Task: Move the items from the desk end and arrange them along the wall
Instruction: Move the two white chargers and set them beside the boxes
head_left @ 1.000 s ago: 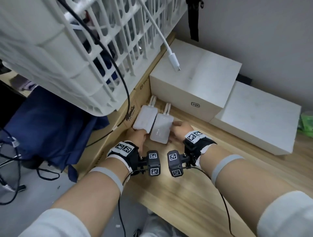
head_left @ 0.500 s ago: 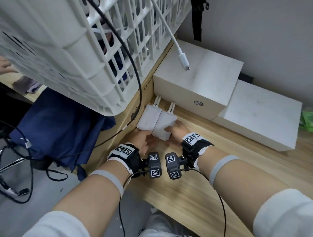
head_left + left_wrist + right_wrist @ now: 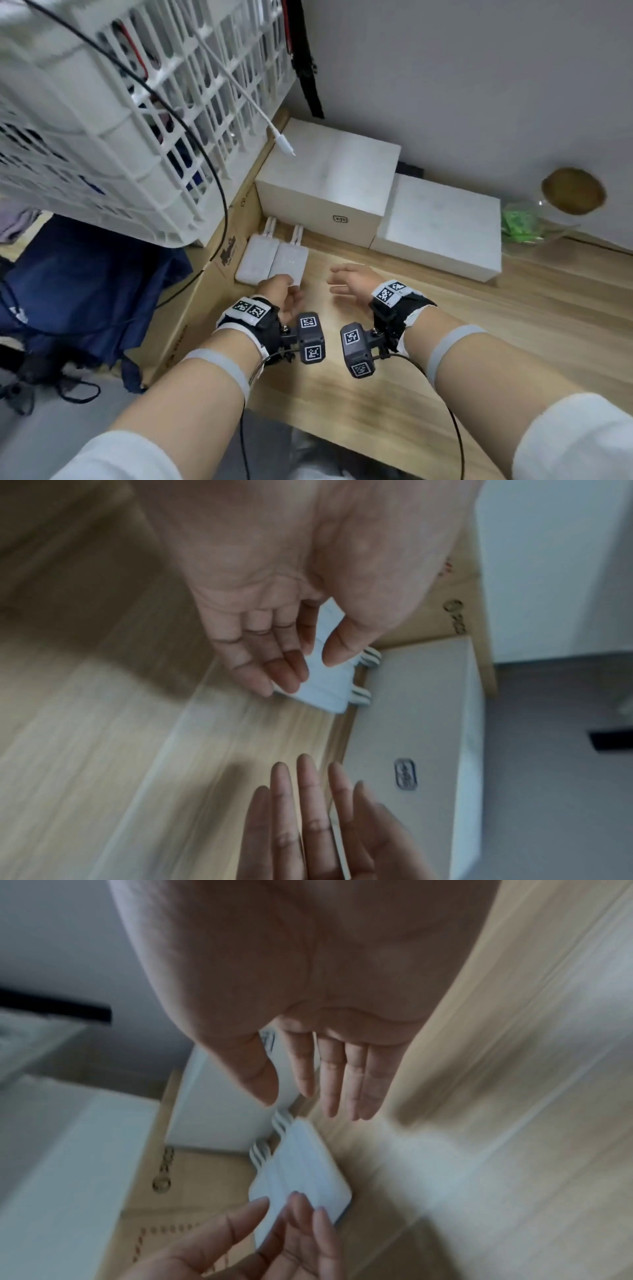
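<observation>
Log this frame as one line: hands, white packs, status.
left hand: open, at packs' near edge | right hand: open, off packs | two white packs: flat, side by side, against tall white box

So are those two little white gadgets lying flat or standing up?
Lying flat. Both white gadgets rest side by side on the desk, broad faces up, antennas pointing toward the taller white box.

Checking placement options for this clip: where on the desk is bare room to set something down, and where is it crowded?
Bare wood on the desk lies in front of the low white box, right of the right hand. The corner is crowded: two white power banks sit between the cardboard panel and the tall white box.
</observation>
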Motion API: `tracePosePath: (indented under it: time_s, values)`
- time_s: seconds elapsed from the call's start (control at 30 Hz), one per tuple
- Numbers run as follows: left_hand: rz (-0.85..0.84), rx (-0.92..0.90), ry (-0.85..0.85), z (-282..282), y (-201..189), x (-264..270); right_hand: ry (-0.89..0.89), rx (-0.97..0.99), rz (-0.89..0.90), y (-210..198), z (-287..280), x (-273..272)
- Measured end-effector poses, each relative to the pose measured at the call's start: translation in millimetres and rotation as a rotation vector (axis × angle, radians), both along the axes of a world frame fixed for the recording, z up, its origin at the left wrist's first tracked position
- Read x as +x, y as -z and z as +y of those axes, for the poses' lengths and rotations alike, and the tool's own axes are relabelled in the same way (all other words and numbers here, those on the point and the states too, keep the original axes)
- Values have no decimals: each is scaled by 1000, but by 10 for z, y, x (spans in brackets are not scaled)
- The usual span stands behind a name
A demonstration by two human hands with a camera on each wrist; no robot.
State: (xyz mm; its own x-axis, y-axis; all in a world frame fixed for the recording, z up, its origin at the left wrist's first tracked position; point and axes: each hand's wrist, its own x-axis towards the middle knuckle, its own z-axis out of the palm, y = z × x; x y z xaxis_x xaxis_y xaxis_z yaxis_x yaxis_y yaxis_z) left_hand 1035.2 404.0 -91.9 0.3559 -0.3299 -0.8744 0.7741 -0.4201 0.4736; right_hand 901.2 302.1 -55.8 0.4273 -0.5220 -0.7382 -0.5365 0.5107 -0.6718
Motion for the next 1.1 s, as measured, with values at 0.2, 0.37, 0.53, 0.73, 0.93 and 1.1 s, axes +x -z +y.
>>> tracePosePath:
  time_s: [0.2,0.37,0.53,0.73,0.93,1.1]
  values:
    - [-61,-112,227,-473,-459,-1006,141,-87,-38,-359,-136,-1205]
    - [-169,-205,422,-767,-721,-2444,290,-153,-87,-541,-126,-2790]
    - [-200,-264,728,-951,-1000,-4514,577,-230,-139,-809,28,-4858]
    - [-172,-374,1058,-985,-1451,-6919,930,-398,-124,-1294,479,-7232]
    - [-132,-474,1300,-958,-1681,-8749,1241,-469,-74,-1486,1055,-8890]
    - [-51,-491,1457,-958,-1626,-9986,1399,-468,24,-1430,1397,-9867]
